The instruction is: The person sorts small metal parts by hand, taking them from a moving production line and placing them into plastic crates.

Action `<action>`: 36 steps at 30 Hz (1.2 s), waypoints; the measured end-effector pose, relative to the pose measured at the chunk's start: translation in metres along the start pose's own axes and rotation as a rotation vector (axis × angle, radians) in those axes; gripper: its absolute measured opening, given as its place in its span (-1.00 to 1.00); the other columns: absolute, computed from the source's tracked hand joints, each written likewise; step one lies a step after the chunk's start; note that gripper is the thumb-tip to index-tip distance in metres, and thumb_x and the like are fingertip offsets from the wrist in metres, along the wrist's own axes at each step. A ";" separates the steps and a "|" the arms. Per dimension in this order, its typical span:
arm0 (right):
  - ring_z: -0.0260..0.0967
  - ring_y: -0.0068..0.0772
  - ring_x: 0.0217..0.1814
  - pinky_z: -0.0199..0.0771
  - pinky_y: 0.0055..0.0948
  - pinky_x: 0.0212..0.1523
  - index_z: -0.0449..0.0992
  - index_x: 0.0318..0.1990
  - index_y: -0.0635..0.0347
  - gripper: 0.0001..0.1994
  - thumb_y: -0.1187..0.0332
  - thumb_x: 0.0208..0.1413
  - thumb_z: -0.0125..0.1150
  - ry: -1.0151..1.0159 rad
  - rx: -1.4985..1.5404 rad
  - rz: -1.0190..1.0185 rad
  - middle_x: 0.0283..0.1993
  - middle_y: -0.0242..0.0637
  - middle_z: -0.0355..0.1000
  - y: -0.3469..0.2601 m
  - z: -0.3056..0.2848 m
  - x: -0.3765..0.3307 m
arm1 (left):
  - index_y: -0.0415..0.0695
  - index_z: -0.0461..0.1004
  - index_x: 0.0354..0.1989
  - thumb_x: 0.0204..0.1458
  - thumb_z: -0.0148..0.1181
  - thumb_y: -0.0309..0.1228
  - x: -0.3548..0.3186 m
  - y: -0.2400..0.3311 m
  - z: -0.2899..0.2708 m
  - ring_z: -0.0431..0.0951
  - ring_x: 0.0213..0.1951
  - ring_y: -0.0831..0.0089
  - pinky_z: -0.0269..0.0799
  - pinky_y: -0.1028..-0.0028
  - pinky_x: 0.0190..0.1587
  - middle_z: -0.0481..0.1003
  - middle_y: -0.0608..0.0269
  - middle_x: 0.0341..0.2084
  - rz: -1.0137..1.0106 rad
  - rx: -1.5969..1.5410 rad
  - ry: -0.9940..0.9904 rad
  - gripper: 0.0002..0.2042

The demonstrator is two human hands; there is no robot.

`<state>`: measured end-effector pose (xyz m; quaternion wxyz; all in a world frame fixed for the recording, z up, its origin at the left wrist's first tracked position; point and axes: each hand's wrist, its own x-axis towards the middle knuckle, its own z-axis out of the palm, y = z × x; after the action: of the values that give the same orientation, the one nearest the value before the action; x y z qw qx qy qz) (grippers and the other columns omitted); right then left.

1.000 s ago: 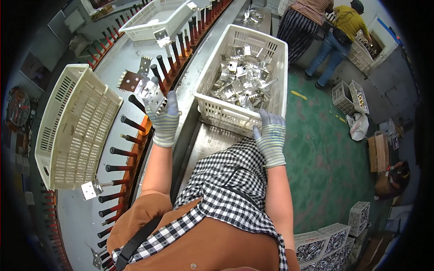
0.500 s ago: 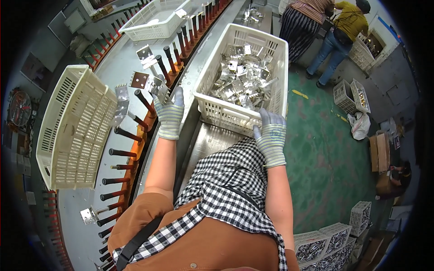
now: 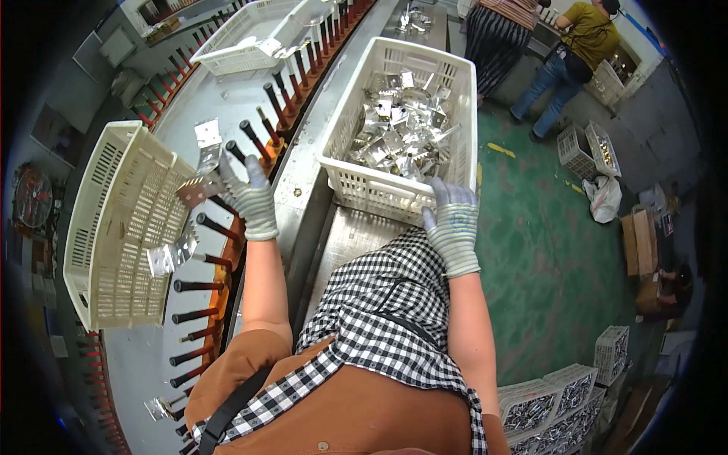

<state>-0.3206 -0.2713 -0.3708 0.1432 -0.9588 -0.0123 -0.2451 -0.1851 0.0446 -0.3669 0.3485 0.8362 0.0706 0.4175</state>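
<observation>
My left hand [image 3: 252, 203], in a grey striped glove, reaches over the row of black-tipped pegs [image 3: 236, 152]. Its fingers close on a shiny metal bracket [image 3: 212, 161], though the fingertips are partly hidden. Beside them, another bracket [image 3: 196, 191] sticks out with a darker, reflecting plate. A third bracket [image 3: 171, 258] sits lower down the row. My right hand [image 3: 453, 220], gloved alike, grips the near right rim of a white plastic crate [image 3: 371, 183]. Many loose metal brackets [image 3: 406, 125] are heaped inside that crate.
A white basket [image 3: 114, 235] leans at the left on the grey conveyor [image 3: 136, 364]; another basket [image 3: 243, 57] stands farther along. Two people [image 3: 565, 68] work at the far right. Filled crates [image 3: 550, 398] are stacked on the green floor [image 3: 546, 303] at lower right.
The pegs and brackets have moved down and left along the conveyor. My left hand has moved left with them, while my right hand stays on the crate rim.
</observation>
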 end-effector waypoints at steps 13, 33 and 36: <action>0.24 -0.08 0.00 0.13 -0.09 0.14 0.31 0.05 0.13 -0.43 0.32 -0.24 0.27 -0.021 -0.025 -0.016 -0.11 -0.15 0.33 -0.002 -0.002 0.001 | -0.14 0.22 0.21 -0.02 0.16 -0.10 0.011 0.108 0.051 0.31 0.09 -0.04 0.12 0.10 0.19 0.29 -0.18 0.05 0.806 0.325 -0.036 -0.37; 0.23 -0.08 0.01 0.10 -0.09 0.16 0.31 0.05 0.13 -0.44 0.33 -0.22 0.25 0.011 0.012 -0.005 -0.11 -0.14 0.33 0.003 0.003 -0.001 | -0.22 0.25 0.12 -0.01 0.16 -0.35 -0.035 0.043 -0.001 0.08 0.25 -0.06 0.00 0.17 0.26 0.06 -0.26 0.20 0.112 -0.230 -0.219 -0.50; 0.23 -0.08 0.01 0.10 -0.09 0.16 0.31 0.06 0.14 -0.44 0.33 -0.22 0.25 0.002 0.011 -0.009 -0.10 -0.14 0.33 0.001 -0.001 0.000 | -0.23 0.25 0.13 -0.05 0.20 -0.43 -0.031 0.032 -0.012 0.02 0.28 -0.07 -0.02 0.18 0.27 0.01 -0.30 0.22 0.067 -0.180 -0.138 -0.49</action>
<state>-0.3207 -0.2727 -0.3706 0.1474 -0.9576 -0.0177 -0.2469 -0.2192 0.0143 -0.3617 0.4122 0.8302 -0.0191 0.3749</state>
